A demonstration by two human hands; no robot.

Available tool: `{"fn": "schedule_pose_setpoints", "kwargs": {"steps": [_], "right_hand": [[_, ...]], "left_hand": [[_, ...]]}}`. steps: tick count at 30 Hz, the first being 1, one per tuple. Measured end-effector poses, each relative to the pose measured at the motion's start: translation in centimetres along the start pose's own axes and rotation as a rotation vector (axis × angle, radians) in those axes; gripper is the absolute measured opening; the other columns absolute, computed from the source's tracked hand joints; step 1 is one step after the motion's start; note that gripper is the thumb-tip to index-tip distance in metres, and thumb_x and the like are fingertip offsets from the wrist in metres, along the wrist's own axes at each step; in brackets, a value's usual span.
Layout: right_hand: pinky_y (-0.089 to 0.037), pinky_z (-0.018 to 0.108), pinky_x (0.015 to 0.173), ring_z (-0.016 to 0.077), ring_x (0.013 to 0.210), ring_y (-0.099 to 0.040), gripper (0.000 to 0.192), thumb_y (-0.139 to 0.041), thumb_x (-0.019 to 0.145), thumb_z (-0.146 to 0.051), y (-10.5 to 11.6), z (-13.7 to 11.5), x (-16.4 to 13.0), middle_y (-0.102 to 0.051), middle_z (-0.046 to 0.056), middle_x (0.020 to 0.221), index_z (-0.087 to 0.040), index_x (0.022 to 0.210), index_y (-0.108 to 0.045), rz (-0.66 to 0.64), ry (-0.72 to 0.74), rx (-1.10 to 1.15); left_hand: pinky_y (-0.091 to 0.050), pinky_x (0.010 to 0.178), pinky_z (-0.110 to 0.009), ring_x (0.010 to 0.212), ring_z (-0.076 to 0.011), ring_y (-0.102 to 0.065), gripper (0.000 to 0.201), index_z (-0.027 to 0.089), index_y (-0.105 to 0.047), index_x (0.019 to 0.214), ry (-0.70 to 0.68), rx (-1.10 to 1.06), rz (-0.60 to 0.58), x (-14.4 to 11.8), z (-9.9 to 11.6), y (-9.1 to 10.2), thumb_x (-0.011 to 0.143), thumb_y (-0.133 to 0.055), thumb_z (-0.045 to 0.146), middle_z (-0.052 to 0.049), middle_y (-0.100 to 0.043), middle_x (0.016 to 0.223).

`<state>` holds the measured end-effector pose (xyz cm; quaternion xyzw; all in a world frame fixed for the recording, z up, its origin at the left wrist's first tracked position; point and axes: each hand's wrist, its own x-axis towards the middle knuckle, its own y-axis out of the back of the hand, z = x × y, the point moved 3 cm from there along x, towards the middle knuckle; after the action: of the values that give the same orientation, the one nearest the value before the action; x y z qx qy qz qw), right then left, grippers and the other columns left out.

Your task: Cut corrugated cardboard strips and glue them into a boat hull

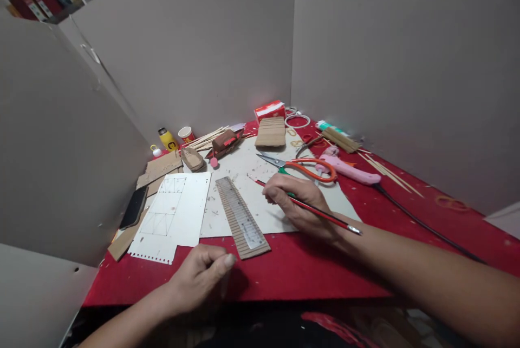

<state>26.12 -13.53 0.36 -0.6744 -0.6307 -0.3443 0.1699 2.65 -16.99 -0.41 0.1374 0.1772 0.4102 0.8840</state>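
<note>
My right hand point(298, 204) holds a red pencil point(325, 214), its tip pointing left over a grey cutting sheet point(247, 175). Just left of that hand a clear ruler point(239, 212) lies on top of a strip of corrugated cardboard point(254, 248). My left hand point(201, 275) rests on the red tablecloth point(317, 267) near the front edge, fingers curled with nothing in them, close to the strip's near end. A white sheet point(174, 215) with pencilled lines lies further left.
Orange-handled scissors point(303, 166) and a pink glue gun point(349, 170) with a black cord lie behind my right hand. Cardboard pieces, wooden skewers point(207, 138), a small cardboard boat point(225, 142), a yellow bottle point(167, 139), a paper cup and a black phone point(134, 207) surround the sheet. Grey partition walls enclose the table.
</note>
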Motion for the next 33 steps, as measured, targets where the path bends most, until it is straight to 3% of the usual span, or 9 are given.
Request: {"fn": "schedule_pose_setpoints", "kwargs": {"steps": [2, 5, 7, 11, 15, 19, 23, 26, 33], "right_hand": [[-0.045, 0.027, 0.058, 0.0135, 0.06, -0.054, 0.032, -0.049, 0.097, -0.034, -0.6, 0.8, -0.2, -0.058, 0.001, 0.063, -0.019, 0.07, -0.059, 0.004, -0.108, 0.015], [-0.049, 0.025, 0.054, 0.014, 0.061, -0.06, 0.025, -0.053, 0.094, -0.036, -1.9, 2.6, -0.6, -0.064, 0.002, 0.068, -0.018, 0.082, -0.065, -0.034, -0.27, 0.085], [-0.053, 0.026, 0.053, 0.0158, 0.066, -0.065, 0.027, -0.051, 0.095, -0.04, -2.6, 3.8, -0.7, -0.069, 0.006, 0.08, -0.017, 0.097, -0.066, -0.064, -0.351, 0.139], [-0.057, 0.027, 0.055, 0.017, 0.072, -0.068, 0.035, -0.038, 0.099, -0.044, -2.8, 4.7, -0.7, -0.07, 0.01, 0.09, -0.016, 0.103, -0.059, -0.079, -0.428, 0.189], [-0.057, 0.028, 0.058, 0.017, 0.074, -0.067, 0.031, -0.045, 0.096, -0.044, -2.2, 4.4, -0.3, -0.067, 0.008, 0.087, -0.018, 0.085, -0.058, -0.08, -0.424, 0.161], [-0.056, 0.034, 0.067, 0.0196, 0.076, -0.066, 0.021, -0.057, 0.089, -0.039, -1.9, 4.6, -0.1, -0.066, 0.006, 0.082, -0.019, 0.086, -0.057, -0.073, -0.43, 0.104], [-0.055, 0.04, 0.082, 0.0223, 0.089, -0.067, 0.019, -0.062, 0.084, -0.031, -2.3, 5.4, -0.3, -0.069, 0.009, 0.091, -0.018, 0.097, -0.058, -0.11, -0.471, 0.07], [-0.057, 0.04, 0.08, 0.0231, 0.089, -0.069, 0.024, -0.063, 0.084, -0.028, -2.7, 6.0, -0.6, -0.071, 0.012, 0.097, -0.017, 0.105, -0.057, -0.162, -0.516, 0.06], [-0.056, 0.041, 0.08, 0.0217, 0.084, -0.069, 0.035, -0.066, 0.082, -0.022, -3.0, 6.6, -0.7, -0.07, 0.013, 0.101, -0.017, 0.115, -0.057, -0.2, -0.57, 0.03]], "left_hand": [[-0.039, 0.051, -0.023, 0.049, -0.0111, -0.05, 0.049, 0.018, -0.049, 0.058, -0.013, 0.041, 0.126, 0.4, 0.0, 1.8, 0.09, -0.05, 0.054, -0.001, -0.053, 0.051], [-0.049, 0.061, -0.027, 0.066, -0.0152, -0.061, 0.03, 0.018, -0.057, 0.091, -0.037, 0.121, 0.306, 3.1, 0.3, 5.3, 0.084, -0.061, 0.047, -0.004, -0.065, 0.079], [-0.051, 0.064, -0.03, 0.081, -0.0199, -0.064, 0.043, 0.017, -0.056, 0.113, -0.031, 0.215, 0.372, 6.0, 0.2, 7.4, 0.081, -0.065, 0.046, -0.01, -0.066, 0.103], [-0.051, 0.082, -0.04, 0.09, -0.0245, -0.063, 0.054, 0.014, -0.06, 0.116, 0.03, 0.447, 0.386, 12.0, -0.7, 9.7, 0.073, -0.077, 0.041, -0.012, -0.064, 0.11], [-0.053, 0.084, -0.043, 0.097, -0.0222, -0.063, 0.032, 0.015, -0.061, 0.114, 0.117, 0.587, 0.285, 15.5, -1.9, 9.8, 0.089, -0.063, 0.035, -0.009, -0.064, 0.113], [-0.055, 0.08, -0.04, 0.093, -0.02, -0.064, 0.029, 0.015, -0.06, 0.114, 0.137, 0.616, 0.235, 16.2, -2.5, 9.8, 0.092, -0.059, 0.034, -0.008, -0.064, 0.111], [-0.051, 0.072, -0.035, 0.082, -0.0198, -0.062, 0.044, 0.014, -0.061, 0.106, 0.104, 0.574, 0.244, 16.4, -2.7, 10.1, 0.075, -0.076, 0.041, -0.005, -0.065, 0.093], [-0.045, 0.062, -0.031, 0.072, -0.0193, -0.058, 0.047, 0.015, -0.061, 0.091, 0.093, 0.517, 0.246, 16.9, -2.7, 10.2, 0.06, -0.083, 0.043, -0.002, -0.062, 0.078], [-0.034, 0.054, -0.027, 0.058, -0.0134, -0.049, 0.038, 0.019, -0.054, 0.072, 0.069, 0.345, 0.202, 17.2, -2.7, 9.7, 0.06, -0.081, 0.043, 0.002, -0.055, 0.063]]}}
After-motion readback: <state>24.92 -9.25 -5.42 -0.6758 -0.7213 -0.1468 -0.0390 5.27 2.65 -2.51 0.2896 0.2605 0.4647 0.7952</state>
